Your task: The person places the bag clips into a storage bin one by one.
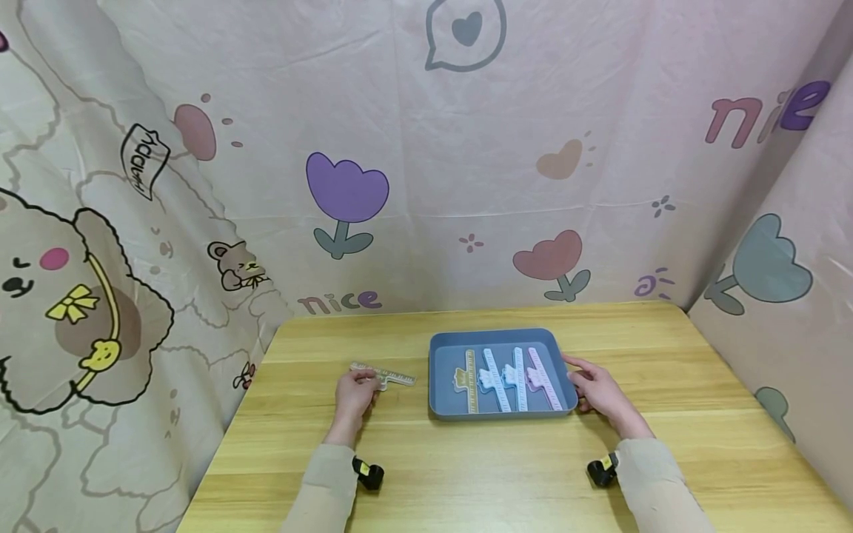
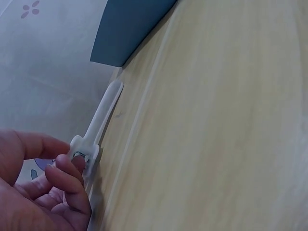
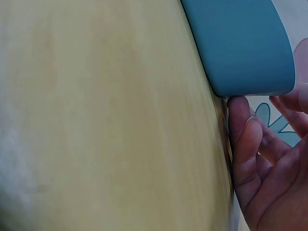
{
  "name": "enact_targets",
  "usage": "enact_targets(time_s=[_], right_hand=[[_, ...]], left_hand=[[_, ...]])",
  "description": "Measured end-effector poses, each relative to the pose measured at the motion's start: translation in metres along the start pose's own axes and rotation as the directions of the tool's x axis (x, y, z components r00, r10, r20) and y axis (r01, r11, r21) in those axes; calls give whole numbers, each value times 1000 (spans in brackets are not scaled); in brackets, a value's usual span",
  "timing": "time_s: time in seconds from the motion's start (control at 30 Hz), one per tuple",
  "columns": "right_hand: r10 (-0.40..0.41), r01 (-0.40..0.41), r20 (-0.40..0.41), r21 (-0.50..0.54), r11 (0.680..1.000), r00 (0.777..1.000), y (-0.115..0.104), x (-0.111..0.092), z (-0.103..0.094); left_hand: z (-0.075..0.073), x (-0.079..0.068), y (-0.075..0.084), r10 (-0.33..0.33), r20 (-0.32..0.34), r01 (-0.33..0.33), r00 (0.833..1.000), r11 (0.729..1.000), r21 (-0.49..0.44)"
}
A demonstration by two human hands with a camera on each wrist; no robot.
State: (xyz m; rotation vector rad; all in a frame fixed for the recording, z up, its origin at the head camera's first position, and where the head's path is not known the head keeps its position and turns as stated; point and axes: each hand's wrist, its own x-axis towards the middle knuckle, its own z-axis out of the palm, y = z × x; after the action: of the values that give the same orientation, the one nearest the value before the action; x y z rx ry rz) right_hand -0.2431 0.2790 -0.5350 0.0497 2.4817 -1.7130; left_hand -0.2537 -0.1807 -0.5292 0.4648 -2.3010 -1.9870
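Note:
My left hand pinches a pale, clear ruler clip by its shaped grip, left of the tray. In the left wrist view the white bar of this clip points toward the tray, low over the wood; curled fingers partly cover the grip. At the right end of the blue-grey tray, my right hand holds the side wall, thumb at the rim and other fingers against the outside. Inside lie several ruler clips side by side: a yellow one, pale blue ones and a pink one.
The wooden table carries the tray near its back edge. Behind it hangs a printed curtain, with more curtain at both sides. A small black camera is strapped to the left wrist, another camera to the right.

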Motion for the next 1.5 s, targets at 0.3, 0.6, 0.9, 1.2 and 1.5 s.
enact_targets(time_s=[0.3, 0.6, 0.9, 1.2, 1.5], right_hand=[[7, -7, 1, -3, 1000, 1000, 0, 0, 0], [7, -7, 3, -1, 1000, 1000, -1, 0, 0], [8, -8, 1, 0, 1000, 1000, -1, 0, 0], [-1, 1, -2, -1, 1000, 1000, -2, -1, 0], [13, -13, 0, 0, 1000, 1000, -3, -1, 0]], left_hand=[[-3, 0, -2, -6, 17, 6, 1000, 1000, 12], [-5, 1, -1, -24, 39, 23, 999, 999, 28], [-6, 3, 3, -14, 39, 14, 999, 1000, 5], [-6, -2, 12, 3, 70, -5, 998, 999, 41], [-5, -9, 23, -3, 94, 0, 996, 999, 35]])
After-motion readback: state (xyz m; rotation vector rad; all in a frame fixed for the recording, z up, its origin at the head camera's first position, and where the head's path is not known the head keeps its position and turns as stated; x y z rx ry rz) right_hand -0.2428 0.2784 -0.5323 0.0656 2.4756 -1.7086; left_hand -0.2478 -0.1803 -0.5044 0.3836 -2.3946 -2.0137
